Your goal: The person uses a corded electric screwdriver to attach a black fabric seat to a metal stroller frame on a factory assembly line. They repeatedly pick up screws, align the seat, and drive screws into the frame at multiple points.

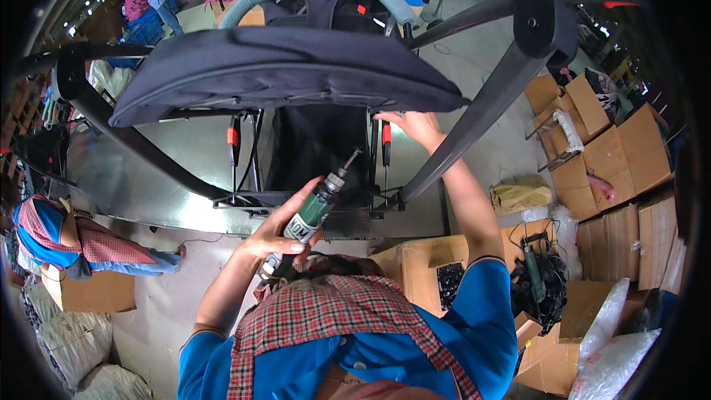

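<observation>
My left hand is wrapped round a green and black electric screwdriver. Its thin bit points up and to the right, apart from the stroller frame. In front of me a dark stroller frame stands on a metal-topped table. A padded black fabric panel spans the frame, with small fasteners along its lower side. My right hand is closed on the panel's lower right edge, its thumb showing and its other fingers partly hidden. Two red-and-black latches sit below the panel, one on each side.
Open cardboard boxes stand at the right. Beside my right arm, a second green screwdriver lies on a black bag. A co-worker in a checked apron is at the left; another person stands far back. White sacks lie lower left.
</observation>
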{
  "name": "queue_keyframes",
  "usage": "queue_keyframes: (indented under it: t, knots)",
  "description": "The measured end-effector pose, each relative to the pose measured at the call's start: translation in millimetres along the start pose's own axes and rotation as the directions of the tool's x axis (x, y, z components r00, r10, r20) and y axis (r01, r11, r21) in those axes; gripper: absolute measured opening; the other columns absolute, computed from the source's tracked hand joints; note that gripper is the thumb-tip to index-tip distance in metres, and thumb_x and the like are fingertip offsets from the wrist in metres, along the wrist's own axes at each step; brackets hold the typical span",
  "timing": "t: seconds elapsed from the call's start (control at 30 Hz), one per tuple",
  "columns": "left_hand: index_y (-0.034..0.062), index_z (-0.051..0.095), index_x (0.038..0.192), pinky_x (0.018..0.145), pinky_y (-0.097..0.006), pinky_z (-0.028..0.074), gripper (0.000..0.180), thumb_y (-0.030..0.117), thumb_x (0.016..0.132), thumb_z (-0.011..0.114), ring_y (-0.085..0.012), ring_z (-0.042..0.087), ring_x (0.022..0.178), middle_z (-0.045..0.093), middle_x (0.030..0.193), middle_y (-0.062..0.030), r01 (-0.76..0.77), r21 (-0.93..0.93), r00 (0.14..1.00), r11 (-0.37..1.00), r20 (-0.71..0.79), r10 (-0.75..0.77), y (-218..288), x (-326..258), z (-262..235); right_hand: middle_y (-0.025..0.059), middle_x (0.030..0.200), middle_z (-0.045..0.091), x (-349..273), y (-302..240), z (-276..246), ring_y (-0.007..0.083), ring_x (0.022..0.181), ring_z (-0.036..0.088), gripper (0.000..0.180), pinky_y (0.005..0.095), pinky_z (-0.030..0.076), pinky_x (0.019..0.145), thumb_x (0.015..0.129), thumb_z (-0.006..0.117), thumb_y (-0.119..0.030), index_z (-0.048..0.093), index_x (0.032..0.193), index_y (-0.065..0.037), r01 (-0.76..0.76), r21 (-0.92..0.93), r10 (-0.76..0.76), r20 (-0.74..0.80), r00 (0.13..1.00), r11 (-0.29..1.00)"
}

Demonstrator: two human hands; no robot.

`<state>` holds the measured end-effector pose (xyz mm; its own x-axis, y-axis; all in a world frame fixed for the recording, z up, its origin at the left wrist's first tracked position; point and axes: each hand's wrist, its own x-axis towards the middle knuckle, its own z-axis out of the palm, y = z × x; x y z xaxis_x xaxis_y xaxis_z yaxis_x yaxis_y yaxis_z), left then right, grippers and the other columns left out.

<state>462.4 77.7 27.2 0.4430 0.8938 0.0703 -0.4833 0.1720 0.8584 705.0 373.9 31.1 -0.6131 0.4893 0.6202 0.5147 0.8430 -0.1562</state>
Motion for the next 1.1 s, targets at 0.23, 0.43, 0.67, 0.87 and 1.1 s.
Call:
queue_keyframes:
  t: [0.23,0.43,0.67,0.87,1.1]
  knots:
    - [0.0150,0.006,0.162,0.055,-0.026,0.050,0.108,0.014,0.083,0.081,-0.0117,0.059,0.059,0.062,0.086,-0.0057,0.062,0.366,0.976,0.929,-0.215,0.019,0.3,53.6,27.2,0.0189,0.082,0.069,-11.7,-11.1,50.2,0.0405,0.075,0.067,0.025,0.0429,0.055,0.068,0.087,0.076,-0.020,0.071,0.104,-0.003,0.086,0.235,-0.027,-0.243,0.970,0.968]
    - [0.0144,0.010,0.162,0.054,-0.028,0.051,0.105,0.008,0.084,0.080,-0.0125,0.060,0.058,0.065,0.103,-0.0066,0.106,0.355,0.930,0.929,-0.365,0.033,-8.7,84.8,37.8,0.0140,0.090,0.071,-14.1,-1.9,71.6,0.0367,0.086,0.066,0.025,0.0433,0.050,0.079,0.082,0.080,-0.022,0.074,0.098,-0.004,-0.103,0.222,0.146,-0.187,0.971,0.970]
    - [0.0154,0.011,0.162,0.053,-0.028,0.050,0.103,0.006,0.085,0.079,-0.0132,0.061,0.059,0.064,0.115,-0.0069,0.114,0.334,0.916,0.936,-0.400,0.031,-13.4,91.5,32.9,0.0136,0.105,0.073,-13.4,-5.1,76.0,0.0365,0.106,0.065,0.031,0.0437,0.047,0.097,0.081,0.081,-0.023,0.073,0.106,-0.005,-0.157,0.237,0.194,-0.142,0.971,0.959]
    - [0.0137,0.013,0.162,0.052,-0.028,0.049,0.103,0.008,0.083,0.080,-0.0137,0.060,0.057,0.065,0.109,-0.0067,0.085,0.303,0.907,0.949,-0.418,0.052,-14.3,94.6,37.2,0.0148,0.109,0.072,-12.1,-9.8,72.2,0.0378,0.109,0.063,0.033,0.0439,0.047,0.099,0.081,0.080,-0.020,0.072,0.108,-0.004,-0.235,0.310,0.269,-0.072,0.960,0.921]
    - [0.0078,0.011,0.161,0.055,-0.026,0.052,0.105,0.008,0.083,0.081,-0.0096,0.060,0.061,0.067,0.106,-0.0064,0.080,0.320,0.905,0.944,-0.419,0.065,-19.3,100.4,34.4,0.0197,0.096,0.066,-22.0,-11.7,48.5,0.0386,0.083,0.065,0.034,0.0435,0.052,0.072,0.082,0.076,-0.014,0.062,0.109,-0.001,-0.032,0.403,0.080,-0.101,0.992,0.915]
